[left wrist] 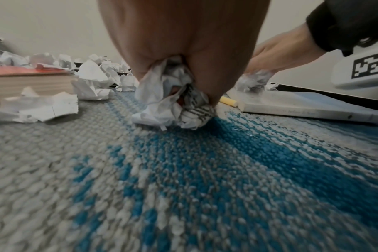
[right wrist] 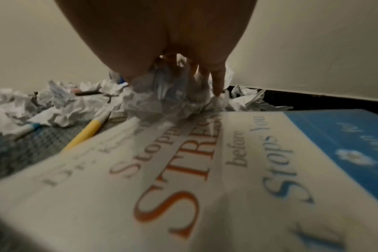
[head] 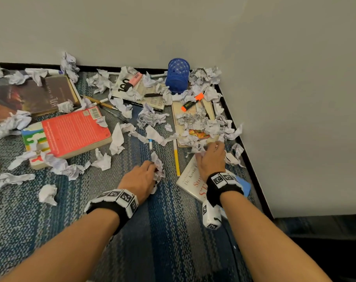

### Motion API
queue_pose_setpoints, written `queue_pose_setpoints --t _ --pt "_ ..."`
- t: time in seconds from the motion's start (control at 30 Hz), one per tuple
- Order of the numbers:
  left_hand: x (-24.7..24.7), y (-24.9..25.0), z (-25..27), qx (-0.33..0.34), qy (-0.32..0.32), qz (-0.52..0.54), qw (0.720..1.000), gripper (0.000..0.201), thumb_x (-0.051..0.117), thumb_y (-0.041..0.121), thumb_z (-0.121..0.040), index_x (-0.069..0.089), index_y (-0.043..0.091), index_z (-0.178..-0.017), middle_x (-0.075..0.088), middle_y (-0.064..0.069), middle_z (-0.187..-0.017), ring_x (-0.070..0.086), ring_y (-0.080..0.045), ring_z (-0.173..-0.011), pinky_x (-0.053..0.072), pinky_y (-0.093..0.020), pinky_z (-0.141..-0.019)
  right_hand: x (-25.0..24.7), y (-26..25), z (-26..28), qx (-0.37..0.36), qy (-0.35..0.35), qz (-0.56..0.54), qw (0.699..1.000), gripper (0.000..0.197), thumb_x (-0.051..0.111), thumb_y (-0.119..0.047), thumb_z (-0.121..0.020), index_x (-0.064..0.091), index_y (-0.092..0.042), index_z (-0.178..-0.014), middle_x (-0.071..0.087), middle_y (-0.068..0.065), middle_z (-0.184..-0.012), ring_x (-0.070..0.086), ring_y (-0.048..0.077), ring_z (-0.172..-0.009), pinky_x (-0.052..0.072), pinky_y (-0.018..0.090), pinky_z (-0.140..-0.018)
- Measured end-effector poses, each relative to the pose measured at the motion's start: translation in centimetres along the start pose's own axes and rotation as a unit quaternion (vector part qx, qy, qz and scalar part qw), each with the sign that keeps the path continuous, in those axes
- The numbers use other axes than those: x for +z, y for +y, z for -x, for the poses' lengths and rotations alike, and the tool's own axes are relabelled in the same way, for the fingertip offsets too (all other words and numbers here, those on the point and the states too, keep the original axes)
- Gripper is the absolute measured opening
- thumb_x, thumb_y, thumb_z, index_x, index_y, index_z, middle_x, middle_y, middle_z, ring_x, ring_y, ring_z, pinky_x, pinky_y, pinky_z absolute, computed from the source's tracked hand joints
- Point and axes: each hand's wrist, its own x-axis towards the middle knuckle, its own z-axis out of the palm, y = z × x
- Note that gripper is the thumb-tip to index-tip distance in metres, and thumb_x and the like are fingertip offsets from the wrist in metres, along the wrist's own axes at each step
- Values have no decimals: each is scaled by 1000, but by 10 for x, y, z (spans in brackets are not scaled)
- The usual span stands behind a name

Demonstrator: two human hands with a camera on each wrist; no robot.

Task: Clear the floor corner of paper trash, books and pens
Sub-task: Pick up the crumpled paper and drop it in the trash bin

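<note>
Crumpled white paper balls lie all over the blue-grey carpet [head: 169, 220] of a wall corner. My left hand [head: 141, 178] grips a printed paper wad [left wrist: 173, 104] that touches the carpet. My right hand [head: 210, 159] reaches over a white and blue book [right wrist: 227, 170] and closes its fingers [right wrist: 217, 81] on a crumpled paper ball [right wrist: 162, 102] at the book's far edge. A yellow pen [head: 176, 159] lies between my hands. A red book [head: 71, 133], a dark book [head: 32, 96] and a paper-covered book [head: 193, 119] rest on the floor.
A blue mesh pen cup [head: 178, 75] stands in the corner against the wall. An orange highlighter [head: 193, 102], a pink highlighter [head: 133, 81] and pens [head: 100, 102] lie among the papers. A black baseboard [head: 240, 135] runs along the right wall.
</note>
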Motion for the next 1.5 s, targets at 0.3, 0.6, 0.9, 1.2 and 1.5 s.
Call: queue_pose_setpoints --t 0.3,0.6,0.9,1.2,1.5 --pt "0 12 -17 -3 -75 67 995 110 62 60 -79 -20 34 -149 -28 -8 -157 42 -35 -132 46 -49 -100 32 -4 -20 -78 -57 139 986 45 53 -22 -94 42 -13 -136 32 15 -146 37 41 -123 42 51 -93" --pt "5 17 -20 87 -82 -79 990 60 45 52 -95 26 16 -140 11 -10 -153 42 -29 -126 39 -39 -106 -9 9 -54 -51 3 64 997 34 49 -24 -97 49 -1 -122 51 17 -124 53 34 -110 42 39 -87" --pt "14 11 -21 58 5 34 998 30 47 25 -98 42 12 -124 35 -7 -130 51 -26 -106 44 -36 -89 -16 72 -40 168 -14 11 986 56 55 -41 -92 35 -6 -132 37 21 -129 57 42 -100 48 40 -76" --pt "-61 8 -63 10 71 -70 995 28 53 16 -85 53 14 -112 55 -5 -112 45 -27 -106 37 -34 -83 -20 64 -44 73 -99 134 983 39 54 -36 -93 53 -4 -115 58 23 -116 58 38 -103 48 37 -80" --pt "-83 -22 -79 -3 21 -137 990 48 66 15 -79 49 12 -124 28 -9 -146 8 -31 -145 10 -75 -106 -54 -19 -70 -167 -7 66 984 37 68 -16 -79 62 1 -110 45 15 -126 47 28 -115 39 30 -99"
